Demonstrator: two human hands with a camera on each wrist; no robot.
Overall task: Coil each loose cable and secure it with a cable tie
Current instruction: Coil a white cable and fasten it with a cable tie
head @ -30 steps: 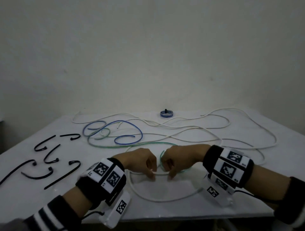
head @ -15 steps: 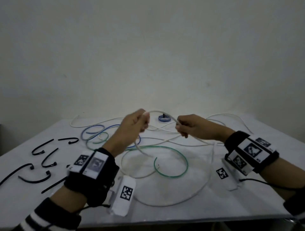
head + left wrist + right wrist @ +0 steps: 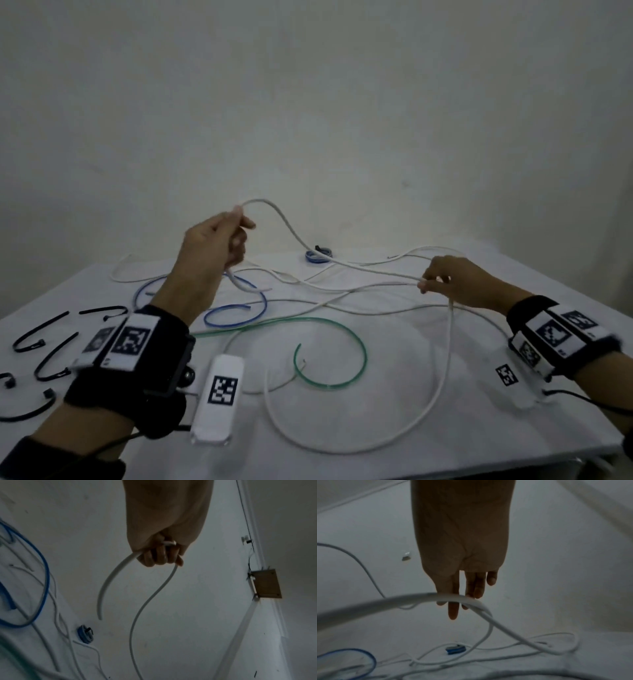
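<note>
The left hand (image 3: 219,246) is gripping the white cable (image 3: 291,233) with curled fingers, raised above the worktop (image 3: 479,438). The right hand (image 3: 452,281) is pinching it lower, to the right.

No readable words, brand names or numbers appear in any view. The only signs are black-and-white square fiducial marker patterns: on the white panels of the black left wristband (image 3: 126,341), on the white rectangular tag (image 3: 221,390) below it, and on the black right wristband (image 3: 561,334) at the frame's right edge.
</note>
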